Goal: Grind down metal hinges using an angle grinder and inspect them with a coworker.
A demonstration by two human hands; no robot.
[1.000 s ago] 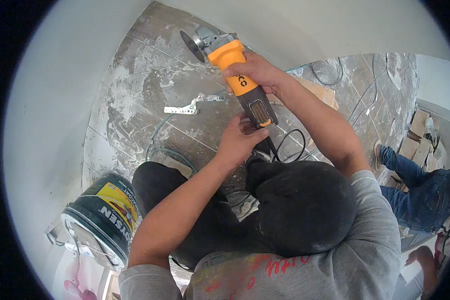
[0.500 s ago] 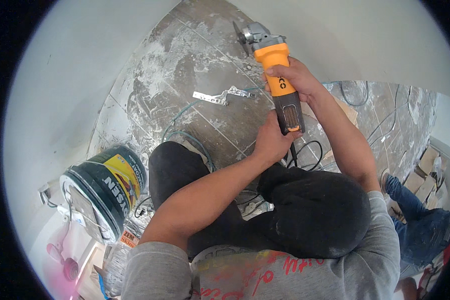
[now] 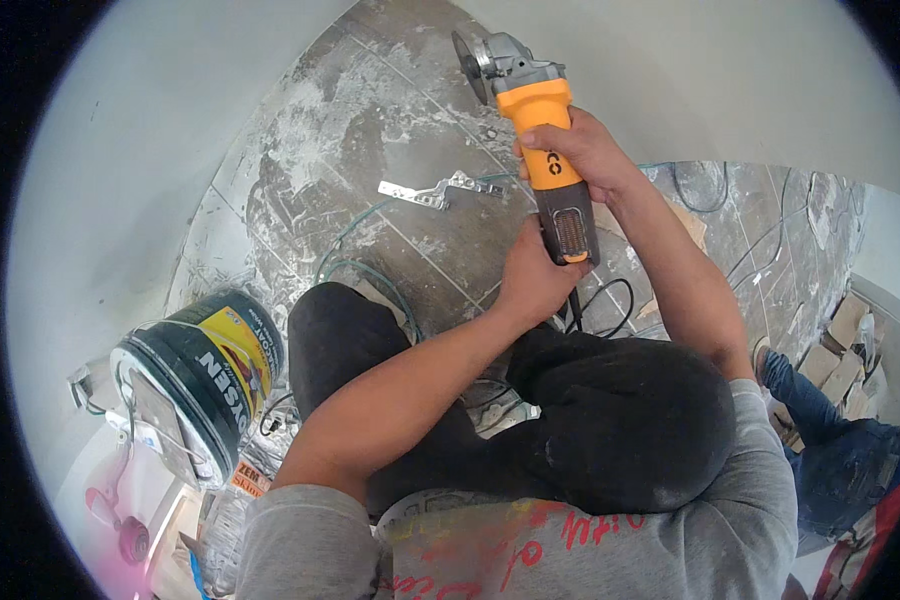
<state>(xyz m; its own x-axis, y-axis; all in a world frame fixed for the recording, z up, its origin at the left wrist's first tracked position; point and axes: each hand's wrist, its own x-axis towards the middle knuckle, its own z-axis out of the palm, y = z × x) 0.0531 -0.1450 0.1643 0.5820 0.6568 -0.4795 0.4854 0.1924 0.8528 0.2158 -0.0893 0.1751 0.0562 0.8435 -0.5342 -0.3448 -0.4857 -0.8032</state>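
Observation:
An orange and black angle grinder [image 3: 547,110] is held above the tiled floor, its grey metal head and thin dark disc toward the far wall. My right hand [image 3: 592,160] wraps round the orange body, thumb across the top. The grinder's black rear end lies in the grip of my left hand [image 3: 540,280], whose fingertips are partly hidden beneath it. From that end a black cord runs down beside my knee. Just left of the grinder, a shiny metal bracket [image 3: 432,195], shaped like a hinge arm, rests on the floor.
A dark green paint bucket [image 3: 225,360] stands at left, with a flat grey piece on its lid. A pink fan [image 3: 130,540] is at lower left. Green and black cables cross the dusty floor [image 3: 310,150]. Another person's jeans-clad leg [image 3: 820,430] shows at right. Walls enclose the far corner.
The grinder and both hands have shifted slightly left in the picture. Its disc now shows a broader face. The surroundings have also shifted a little left; both hands keep their hold.

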